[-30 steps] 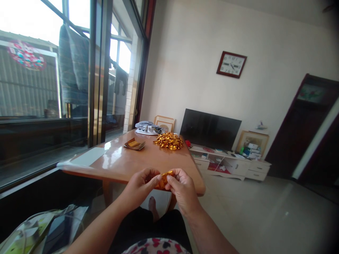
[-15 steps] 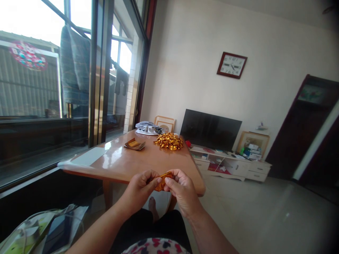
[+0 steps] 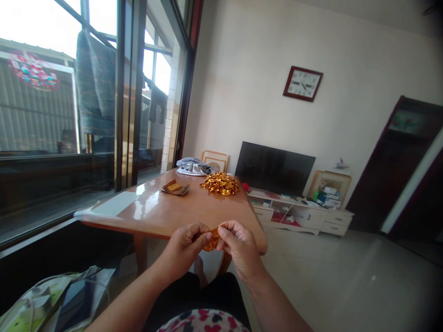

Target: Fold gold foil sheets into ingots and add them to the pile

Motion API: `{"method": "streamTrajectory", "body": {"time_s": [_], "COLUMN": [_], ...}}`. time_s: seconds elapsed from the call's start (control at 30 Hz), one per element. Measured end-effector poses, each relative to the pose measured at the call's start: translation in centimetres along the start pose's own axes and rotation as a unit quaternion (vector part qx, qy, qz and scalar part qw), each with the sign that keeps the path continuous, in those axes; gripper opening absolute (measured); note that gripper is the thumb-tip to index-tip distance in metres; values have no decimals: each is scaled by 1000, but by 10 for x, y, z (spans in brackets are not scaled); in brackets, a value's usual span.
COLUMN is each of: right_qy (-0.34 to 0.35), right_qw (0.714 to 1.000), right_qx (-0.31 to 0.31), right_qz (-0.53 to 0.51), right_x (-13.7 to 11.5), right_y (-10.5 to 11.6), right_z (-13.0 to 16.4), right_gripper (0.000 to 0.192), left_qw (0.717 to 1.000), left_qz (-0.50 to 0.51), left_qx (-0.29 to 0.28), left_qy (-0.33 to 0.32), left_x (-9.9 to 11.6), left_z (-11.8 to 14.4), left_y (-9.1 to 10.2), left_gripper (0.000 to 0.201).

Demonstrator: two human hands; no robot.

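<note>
left hand [image 3: 185,246]: pinching gold foil piece [image 3: 212,239] from left
right hand [image 3: 238,244]: pinching same piece from right
foil piece: shiny, creased, between fingertips, just off near table edge
table [image 3: 166,212]: glossy wood, rounded corner, bare middle
heap [image 3: 220,183]: crinkled gold shapes, far end
flat sheets [image 3: 176,187]: stacked, beside heap

The glossy wooden table [image 3: 162,213] has a gold foil pile [image 3: 220,183], some flat gold sheets [image 3: 175,187] and a grey cloth [image 3: 192,167] on it.
</note>
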State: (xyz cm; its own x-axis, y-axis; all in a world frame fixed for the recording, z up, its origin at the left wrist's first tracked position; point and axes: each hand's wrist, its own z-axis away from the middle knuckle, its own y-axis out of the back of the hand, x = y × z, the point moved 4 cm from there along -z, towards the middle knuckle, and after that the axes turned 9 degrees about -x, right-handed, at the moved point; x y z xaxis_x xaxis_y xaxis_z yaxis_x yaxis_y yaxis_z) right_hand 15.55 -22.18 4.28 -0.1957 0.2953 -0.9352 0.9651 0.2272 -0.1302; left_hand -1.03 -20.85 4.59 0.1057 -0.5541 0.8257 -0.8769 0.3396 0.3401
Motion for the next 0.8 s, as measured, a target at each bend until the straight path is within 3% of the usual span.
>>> {"method": "streamTrajectory", "body": {"time_s": [0.33,0.6,0.8], "right_qy": [16,8,27], "right_qw": [999,999,999], "right_qx": [19,8,8], "right_qz": [32,-31,35], "right_x": [4,4,5], "right_y": [5,0,-1], "right_z": [1,-1,-1], "right_gripper": [30,41,32], "left_qw": [999,999,998], "left_qz": [25,40,46], "left_qx": [-20,-2,4], "left_qy": [20,26,30], "left_x": [-5,3,-3], "left_z": [-1,1,-1], "left_y": [-5,-3,-3], "left_gripper": [33,34,34]}}
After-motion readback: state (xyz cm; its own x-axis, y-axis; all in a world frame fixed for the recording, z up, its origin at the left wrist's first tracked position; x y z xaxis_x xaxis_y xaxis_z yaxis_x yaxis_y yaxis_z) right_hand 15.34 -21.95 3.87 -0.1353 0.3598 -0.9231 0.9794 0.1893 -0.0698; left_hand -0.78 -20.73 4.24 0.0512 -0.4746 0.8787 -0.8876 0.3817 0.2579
